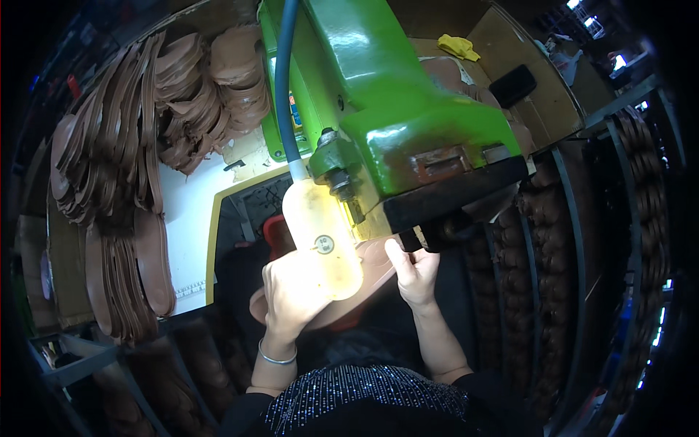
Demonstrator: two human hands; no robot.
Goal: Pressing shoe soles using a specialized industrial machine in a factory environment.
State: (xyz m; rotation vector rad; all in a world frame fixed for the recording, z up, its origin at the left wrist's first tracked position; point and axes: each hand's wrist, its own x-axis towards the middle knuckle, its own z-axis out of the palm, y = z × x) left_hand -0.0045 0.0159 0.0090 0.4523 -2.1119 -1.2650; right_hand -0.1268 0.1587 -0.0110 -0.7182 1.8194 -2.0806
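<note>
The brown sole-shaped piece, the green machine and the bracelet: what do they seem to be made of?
Brown sole-shaped piece: perhaps rubber or foam, judging by its smooth, dull surface; looks cannot settle it.
Green machine: probably metal with glossy paint, given its sharp white highlights.
Bracelet: likely polished metal, from its silvery shine.

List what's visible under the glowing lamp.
Parts of a brown sole show beside the lamp; the right hand grips it, the left hand touches it. The sole's middle is covered.
</note>
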